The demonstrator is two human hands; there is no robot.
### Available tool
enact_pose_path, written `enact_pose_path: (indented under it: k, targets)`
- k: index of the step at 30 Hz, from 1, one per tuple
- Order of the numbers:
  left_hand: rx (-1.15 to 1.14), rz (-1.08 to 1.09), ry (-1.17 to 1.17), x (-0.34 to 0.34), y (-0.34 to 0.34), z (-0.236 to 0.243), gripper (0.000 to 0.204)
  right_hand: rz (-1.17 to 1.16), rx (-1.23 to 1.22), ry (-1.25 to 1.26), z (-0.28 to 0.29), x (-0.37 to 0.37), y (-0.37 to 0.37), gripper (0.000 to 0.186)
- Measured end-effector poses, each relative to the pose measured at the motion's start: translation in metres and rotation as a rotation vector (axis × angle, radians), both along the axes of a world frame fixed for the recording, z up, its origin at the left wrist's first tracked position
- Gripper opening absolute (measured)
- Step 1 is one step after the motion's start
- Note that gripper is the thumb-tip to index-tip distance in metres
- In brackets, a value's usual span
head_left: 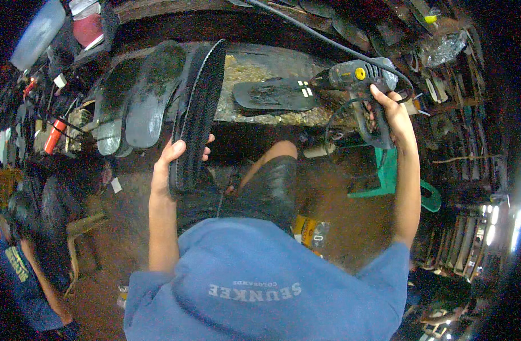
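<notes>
Gripping a black ridged shoe sole (198,119) by its near end, my left hand (165,167) has fingers and thumb closed on opposite sides, seemingly leaving its length free over the near edge of the desk (243,68). From my distant post, I see my right hand (392,108) holding a corded power drill (348,74), fingers wrapped around the handle, thumb against the body, presumably to steady its weight. Its nose points left at a dark slipper sole (266,98) lying flat toward the desk's right end, likely within easy reach. Dark soles (149,113) overhang the near edge at left, apparently set aside.
</notes>
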State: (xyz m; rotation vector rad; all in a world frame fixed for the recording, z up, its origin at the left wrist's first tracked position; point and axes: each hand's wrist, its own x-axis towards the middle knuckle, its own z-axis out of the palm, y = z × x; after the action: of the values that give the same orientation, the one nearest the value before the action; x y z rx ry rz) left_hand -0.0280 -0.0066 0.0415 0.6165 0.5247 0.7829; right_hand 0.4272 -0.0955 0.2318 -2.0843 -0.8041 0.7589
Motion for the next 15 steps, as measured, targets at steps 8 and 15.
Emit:
enact_pose_path:
  k: [8,15]
  targets:
    - [0.074,0.036,0.037,-0.008,0.001,0.007,0.07,0.043,0.032,0.037,0.005,-0.051,0.012,0.036]
    - [0.09,0.068,0.044,-0.016,0.001,0.007,0.067,0.295,-0.04,0.057,0.014,-0.085,0.026,0.04]
